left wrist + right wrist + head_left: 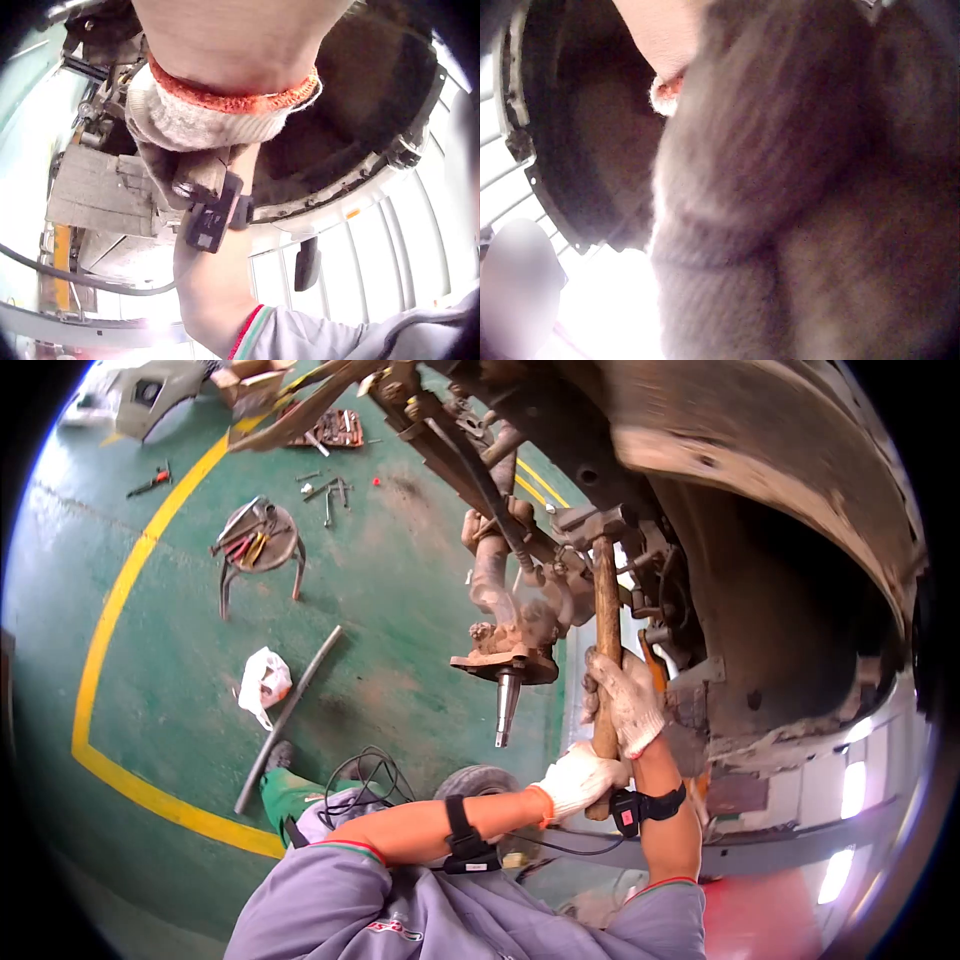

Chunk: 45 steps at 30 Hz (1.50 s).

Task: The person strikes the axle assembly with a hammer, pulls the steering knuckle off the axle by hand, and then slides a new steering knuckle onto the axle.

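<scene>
A sledgehammer (607, 595) with a long wooden handle stands across the head view, its metal head up among the rusty suspension parts (565, 585). My gloved left hand (580, 780) grips the lower handle. Higher up the handle, my gloved right hand (625, 700) holds it too. In the left wrist view the handle's butt end (201, 176) pokes out below the left glove (202, 124). The right glove (735, 180) fills much of the right wrist view, blurred, hiding the handle. Left of the hammer hangs a rusty steering knuckle (505, 660) with a bare spindle (508, 705) pointing down.
A dirty wheel arch (770, 470) curves over the right side. On the green floor stand a stool (262, 545) with tools, a long metal pipe (290, 715) and a white plastic bag (265, 685). A tire (480, 780) lies below my left forearm; a cable (365, 775) loops nearby.
</scene>
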{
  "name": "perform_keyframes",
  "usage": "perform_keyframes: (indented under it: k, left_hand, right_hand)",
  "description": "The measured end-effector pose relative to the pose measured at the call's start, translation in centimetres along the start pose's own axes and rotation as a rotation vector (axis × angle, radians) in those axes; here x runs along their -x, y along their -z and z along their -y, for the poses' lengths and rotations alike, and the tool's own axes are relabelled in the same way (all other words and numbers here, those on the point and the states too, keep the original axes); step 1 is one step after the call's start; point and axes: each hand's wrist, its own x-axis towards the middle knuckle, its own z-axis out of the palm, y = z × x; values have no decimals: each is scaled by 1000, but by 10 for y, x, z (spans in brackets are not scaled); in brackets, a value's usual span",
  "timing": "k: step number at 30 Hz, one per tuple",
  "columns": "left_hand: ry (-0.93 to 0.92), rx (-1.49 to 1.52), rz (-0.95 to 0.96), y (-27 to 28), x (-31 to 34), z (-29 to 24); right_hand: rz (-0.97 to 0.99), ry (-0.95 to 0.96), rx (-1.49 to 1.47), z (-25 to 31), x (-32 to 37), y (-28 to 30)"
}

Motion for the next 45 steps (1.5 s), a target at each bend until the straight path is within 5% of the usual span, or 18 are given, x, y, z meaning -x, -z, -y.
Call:
perform_keyframes:
  k: [5, 9, 17, 20, 22, 30, 34, 39, 41, 45]
  left_hand:
    - [40, -189, -12, 33, 37, -3]
    - [121, -488, -128, 54, 64, -4]
    - [317, -722, -30, 92, 89, -42]
    - [94, -740, 156, 114, 99, -34]
    - [196, -892, -26, 104, 115, -49]
    - [257, -381, -89, 105, 182, -99]
    - [326, -50, -216, 144, 217, -105]
    - [437, 223, -496, 266, 242, -34]
    - [514, -143, -530, 296, 238, -14]
    - [649, 114, -653, 389, 230, 76]
  right_hand:
    - [88, 40, -407, -35, 12, -9]
    - [105, 62, -518, -62, 27, -26]
    - [58, 62, -730, -98, 39, -43]
    - [85, 91, -759, -92, 47, -58]
    - [109, 148, -779, -93, 49, -65]
    - [307, 146, -899, -69, 39, -128]
    - [474, 19, -476, -62, 39, -158]
    - [381, 20, -486, -86, 52, -163]
    - [321, -17, -516, -99, 54, -144]
    - [107, -96, -571, -120, 72, -112]
